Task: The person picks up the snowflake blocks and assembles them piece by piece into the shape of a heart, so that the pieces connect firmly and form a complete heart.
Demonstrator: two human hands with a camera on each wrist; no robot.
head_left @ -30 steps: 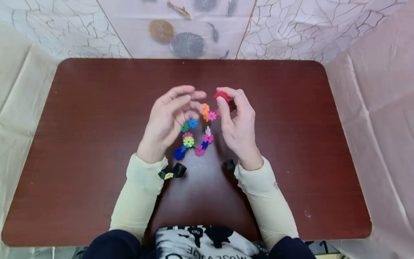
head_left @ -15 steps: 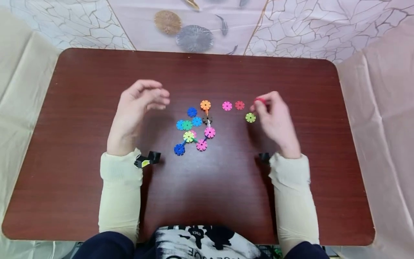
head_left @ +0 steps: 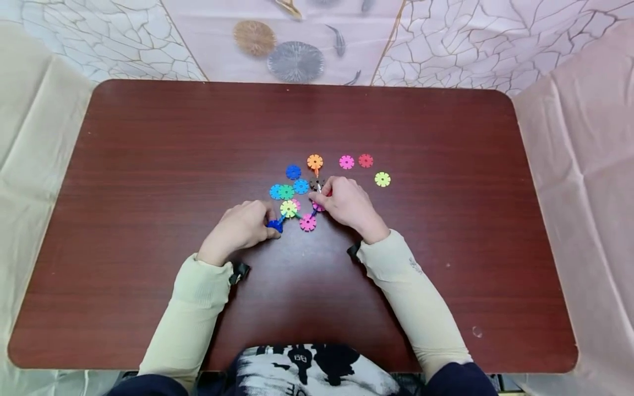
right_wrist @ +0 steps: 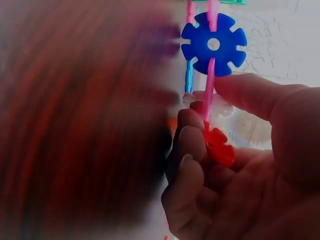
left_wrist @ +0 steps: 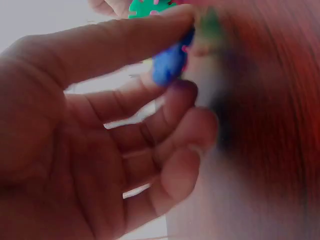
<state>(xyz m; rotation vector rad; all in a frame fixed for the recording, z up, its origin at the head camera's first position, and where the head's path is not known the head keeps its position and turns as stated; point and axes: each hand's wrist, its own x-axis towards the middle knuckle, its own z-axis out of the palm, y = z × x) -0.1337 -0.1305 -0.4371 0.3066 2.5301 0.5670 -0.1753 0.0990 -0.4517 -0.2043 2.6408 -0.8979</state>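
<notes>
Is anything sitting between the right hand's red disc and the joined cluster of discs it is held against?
Nothing visible does. The right hand pinches the red disc right at the joined cluster, beside a pink disc standing on edge. The left hand grips the dark blue disc at the cluster's near corner.

table (head_left: 148, 165): dark red-brown | loose discs (head_left: 365, 160): pink, red, yellow-green | sleeves (head_left: 421, 308): pale yellow
</notes>
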